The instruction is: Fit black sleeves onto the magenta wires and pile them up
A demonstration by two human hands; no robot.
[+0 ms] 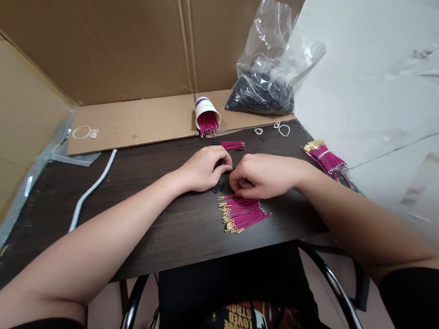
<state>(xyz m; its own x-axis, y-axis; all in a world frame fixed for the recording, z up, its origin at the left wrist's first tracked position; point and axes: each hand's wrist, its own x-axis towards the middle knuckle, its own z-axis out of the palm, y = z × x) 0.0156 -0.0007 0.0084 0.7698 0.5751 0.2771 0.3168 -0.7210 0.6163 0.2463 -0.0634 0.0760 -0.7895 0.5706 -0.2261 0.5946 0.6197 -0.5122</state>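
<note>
My left hand point(209, 168) is closed, thumb and forefinger pinched together over the dark table. Beneath it lie several small black tube pieces point(216, 188), partly covered by the hand. Facing it, my right hand point(258, 176) has its fingers curled into a pinch, the two sets of fingertips nearly meeting. What either pinch holds is too small or hidden to tell. Just below my right hand a row of magenta wires with gold metal ends point(246, 213) is spread out. Beyond the hands lies a small group of magenta wires with black ends point(231, 145).
A tipped paper cup point(206, 109) holds more magenta wires. Behind stands a clear plastic bag point(262, 89) of black pieces. To the right lies a banded wire bundle point(324, 156). Rubber bands point(283, 129) and a pale tube point(92, 188) rest on the table. Cardboard walls point(113, 45) rise behind.
</note>
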